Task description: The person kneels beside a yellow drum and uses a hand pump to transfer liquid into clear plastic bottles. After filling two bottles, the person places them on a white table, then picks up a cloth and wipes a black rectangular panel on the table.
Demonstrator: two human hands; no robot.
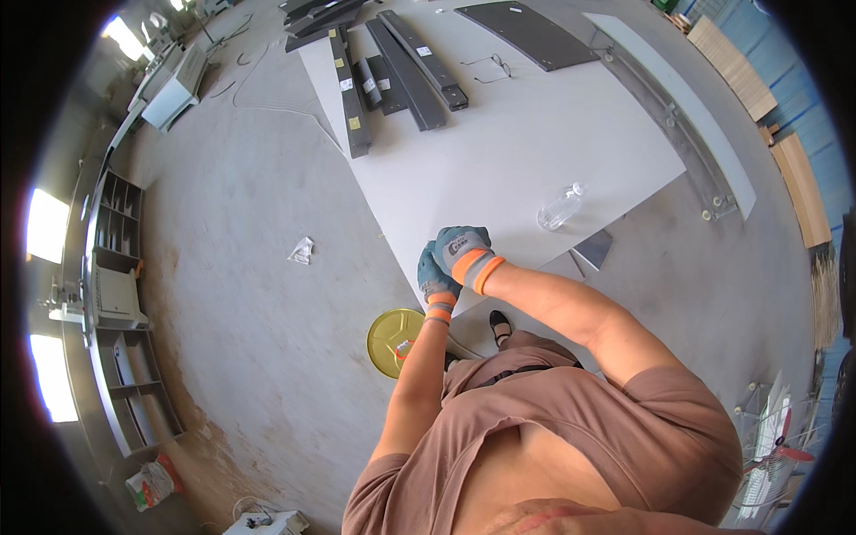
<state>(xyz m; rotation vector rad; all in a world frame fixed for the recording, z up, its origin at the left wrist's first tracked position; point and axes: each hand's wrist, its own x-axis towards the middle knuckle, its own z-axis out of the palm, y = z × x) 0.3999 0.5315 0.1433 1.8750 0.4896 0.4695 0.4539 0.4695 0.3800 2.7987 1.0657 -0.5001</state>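
Observation:
Both my hands wear teal-and-grey work gloves with orange striped cuffs and meet over the near corner of a large white tabletop. My left hand is partly covered by my right hand, which lies over it from the right. The fingers are bunched together, and I cannot tell whether anything is held between them. To the right, a clear plastic bottle lies on its side. Farther up the table are dark grey panel strips with labels, a pair of eyeglasses and a wide dark panel.
A yellow round lid or stool top is by my feet. A crumpled clear wrapper lies on the floor. A long pale panel on a wheeled frame stands right of the table. A fan is at lower right.

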